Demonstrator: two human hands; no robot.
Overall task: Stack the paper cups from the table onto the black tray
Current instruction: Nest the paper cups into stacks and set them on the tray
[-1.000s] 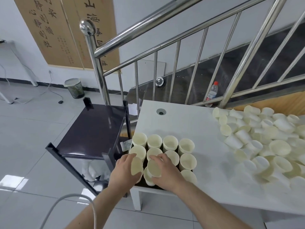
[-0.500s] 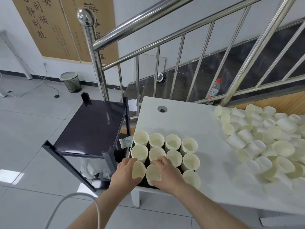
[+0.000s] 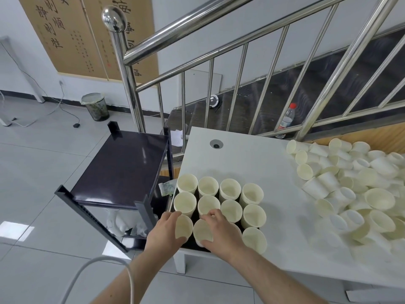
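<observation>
Several stacks of cream paper cups (image 3: 230, 189) stand in rows on the black tray (image 3: 192, 245) at the white table's near left corner; only slivers of the tray show. My left hand (image 3: 163, 234) grips a cup (image 3: 183, 227) at the front left of the tray. My right hand (image 3: 221, 232) grips the neighbouring cup (image 3: 202, 232) in the front row. Both cups sit low among the stacks. A big loose heap of paper cups (image 3: 350, 189) lies on the table's right side.
A dark shelf cart (image 3: 122, 167) stands just left of the white table (image 3: 236, 154). A steel stair railing (image 3: 219, 88) runs behind the table, with a plastic bottle (image 3: 287, 119) beyond it. A bin (image 3: 94, 106) stands on the floor at left. A grey cable (image 3: 92, 273) hangs near my left arm.
Both hands have lowered their cups from a tilted hold down into the tray's front row. The view has shifted slightly closer.
</observation>
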